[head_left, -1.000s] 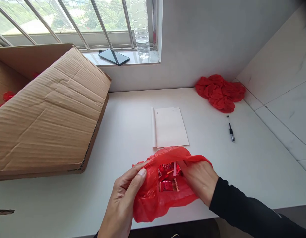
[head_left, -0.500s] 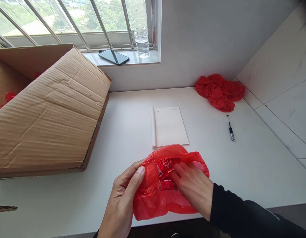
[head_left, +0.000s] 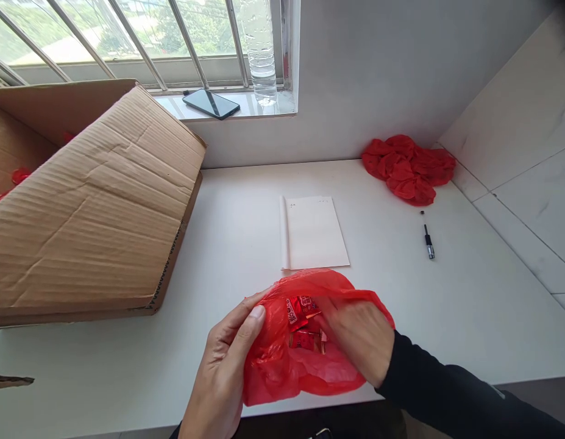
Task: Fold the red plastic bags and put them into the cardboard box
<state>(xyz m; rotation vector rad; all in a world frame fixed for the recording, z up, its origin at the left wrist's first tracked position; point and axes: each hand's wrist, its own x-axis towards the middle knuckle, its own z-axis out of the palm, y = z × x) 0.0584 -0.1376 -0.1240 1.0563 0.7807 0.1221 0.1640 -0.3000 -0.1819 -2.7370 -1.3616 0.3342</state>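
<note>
Over the smooth white tabletop (head_left: 236,231), a translucent red plastic bag (head_left: 273,378) is pinched at its rim by the left hand (head_left: 225,366). The right hand (head_left: 362,338) is inserted, its grasp and spread hidden, beside small glossy red packets (head_left: 305,340). Reaching-in is judged the step; the bag must next be kept open.

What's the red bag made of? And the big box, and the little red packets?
Red bag: probably thin plastic, slightly glossy; it looks partly see-through and crinkly.
Big box: corrugated cardboard, dull brown; ridges and a wavy cut edge show.
Little red packets: shiny wrappers, maybe foil or plastic film; they gleam, but I can't tell which.
</note>
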